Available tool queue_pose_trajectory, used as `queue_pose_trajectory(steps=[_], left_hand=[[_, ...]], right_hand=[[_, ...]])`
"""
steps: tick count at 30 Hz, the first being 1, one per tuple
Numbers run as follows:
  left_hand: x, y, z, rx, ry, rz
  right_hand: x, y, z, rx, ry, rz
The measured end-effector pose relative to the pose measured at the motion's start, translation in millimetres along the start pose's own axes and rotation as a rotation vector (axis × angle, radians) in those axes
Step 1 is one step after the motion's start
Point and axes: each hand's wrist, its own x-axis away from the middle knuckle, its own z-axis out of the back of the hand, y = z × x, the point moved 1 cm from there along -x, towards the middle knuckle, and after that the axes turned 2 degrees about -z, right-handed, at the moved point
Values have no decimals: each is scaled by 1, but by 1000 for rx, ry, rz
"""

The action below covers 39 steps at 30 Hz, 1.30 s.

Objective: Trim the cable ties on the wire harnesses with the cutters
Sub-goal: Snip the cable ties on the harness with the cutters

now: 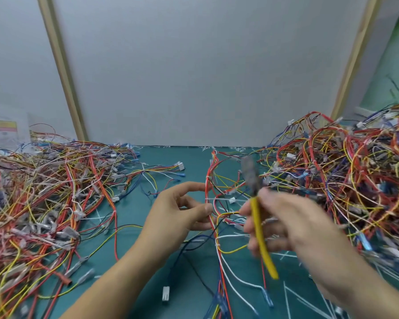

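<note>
A green mat point(189, 157), backed by grey panels point(194, 77), is spread under the left hand point(171, 210), by which a harness point(208, 180) is pinched; yellow-handled cutters point(256, 217) are gripped in the blurred right hand point(293, 224).

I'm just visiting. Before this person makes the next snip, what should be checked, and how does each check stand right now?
1. Cutters in hand: ok, the right hand holds the cutters by the yellow handles.
2. Harness steadied: ok, the left hand pinches the wire harness.
3. Blades set on a tie: cannot tell, the head is blurred.
4. Blades open: cannot tell.
5. Fingers of the left hand apart from the blades: ok.
</note>
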Motion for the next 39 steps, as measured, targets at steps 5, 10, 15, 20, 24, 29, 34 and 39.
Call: queue_pose_trajectory(steps=[5, 10, 15, 20, 24, 29, 34, 39], left_hand=[[0, 1, 1, 47, 8, -26], [2, 5, -1, 49, -34, -55], [4, 7, -1, 47, -81, -73], [5, 7, -2, 51, -95, -74], [6, 7, -3, 51, -91, -84], [6, 8, -3, 51, -87, -93], [6, 8, -3, 51, -90, -100], [6, 8, -3, 45, -102, -103]], right_hand=[[-3, 22, -9, 237, -102, -224], [-5, 22, -6, 318, -88, -200], [-3, 22, -7, 361, -85, -151], [-2, 19, -6, 388, -92, -133], [-2, 17, -6, 415, -99, -128], [-2, 16, -5, 440, -99, -122], [-2, 16, -4, 479, -106, -113], [-2, 18, -2, 502, -119, -106]])
